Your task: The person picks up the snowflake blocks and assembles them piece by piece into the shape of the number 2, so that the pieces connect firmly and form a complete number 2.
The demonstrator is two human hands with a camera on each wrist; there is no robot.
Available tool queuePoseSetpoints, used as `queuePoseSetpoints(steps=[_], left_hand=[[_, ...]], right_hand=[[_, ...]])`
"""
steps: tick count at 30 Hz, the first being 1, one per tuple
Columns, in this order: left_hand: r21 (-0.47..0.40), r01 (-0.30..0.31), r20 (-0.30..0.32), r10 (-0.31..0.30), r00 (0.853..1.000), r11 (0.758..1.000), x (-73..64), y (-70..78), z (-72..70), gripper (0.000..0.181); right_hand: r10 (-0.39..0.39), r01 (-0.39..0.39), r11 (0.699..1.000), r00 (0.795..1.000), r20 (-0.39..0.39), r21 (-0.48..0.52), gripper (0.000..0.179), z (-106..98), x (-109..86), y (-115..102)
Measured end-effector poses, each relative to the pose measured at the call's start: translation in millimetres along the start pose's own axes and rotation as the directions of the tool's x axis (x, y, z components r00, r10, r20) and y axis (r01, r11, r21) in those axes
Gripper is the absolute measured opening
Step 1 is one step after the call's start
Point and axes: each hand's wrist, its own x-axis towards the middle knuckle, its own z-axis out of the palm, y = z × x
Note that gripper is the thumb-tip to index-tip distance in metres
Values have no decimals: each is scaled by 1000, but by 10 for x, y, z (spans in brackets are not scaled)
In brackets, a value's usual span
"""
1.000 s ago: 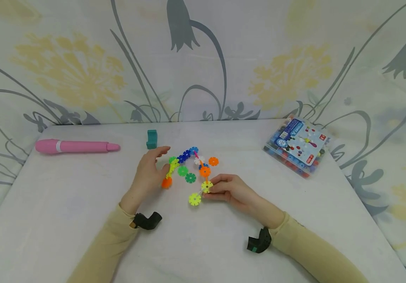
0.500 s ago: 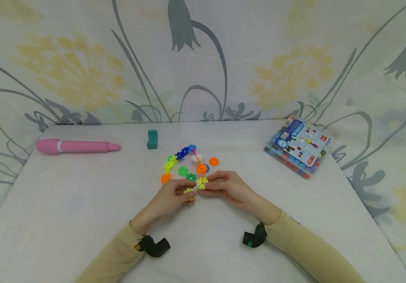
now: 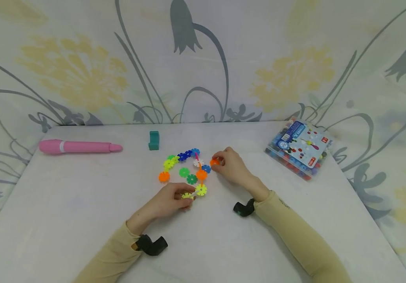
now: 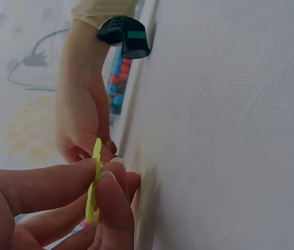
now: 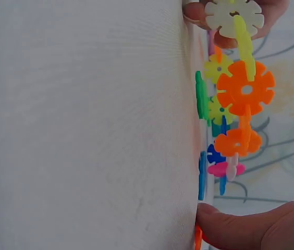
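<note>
Thumb and fingers of my left hand [image 3: 169, 200] pinch a yellow snowflake disc [image 4: 91, 200], the near end of a curved chain of notched plastic discs. A white disc [image 5: 225, 21] links it to another yellow disc [image 3: 201, 190]; orange, pink, blue and yellow ones follow, round to an orange end disc [image 3: 164, 177] at left. My right hand [image 3: 234, 169] grips a loose orange snowflake disc [image 3: 215, 161] right of the chain, low at the tabletop, with the thumb [image 5: 241, 226] against it. Loose light green [image 3: 184, 172], dark green [image 3: 191, 179] and blue [image 3: 206, 169] discs lie flat nearby.
A pink wand-shaped object [image 3: 82, 147] lies at the back left of the white table [image 3: 65, 220]. Behind the chain stands a small teal block [image 3: 154, 140]. At the back right is a clear box [image 3: 300, 147] of coloured pieces with a printed label. Patterned cloth hangs behind.
My left hand came from the chain's far left side to its near yellow disc. My right hand let go of the neighbouring yellow disc and moved away to the loose orange disc.
</note>
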Motion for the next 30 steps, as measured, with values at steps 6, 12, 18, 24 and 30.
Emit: queuePoseSetpoints(steps=[6, 12, 18, 24, 30], left_hand=[[-18, 28, -25, -28, 999, 999, -4, -7, -8, 30], [-75, 23, -15, -24, 1000, 997, -13, -19, -12, 30], [-78, 9, 7, -8, 1000, 997, -16, -62, -61, 36], [-97, 6, 4, -6, 1000, 995, -25, -58, -90, 42], [-129, 5, 10, -3, 1000, 992, -7, -39, -71, 44]], right_hand=[[51, -51, 999, 998, 21, 17, 21, -22, 2, 31], [-2, 15, 980, 998, -61, 199, 14, -88, -166, 56], [-117, 80, 865, 992, 43, 495, 17, -125, -457, -104], [-237, 117, 831, 959, 155, 544, 7, -47, -598, -235], [-282, 181, 839, 951, 127, 513, 8, 21, -667, -223]])
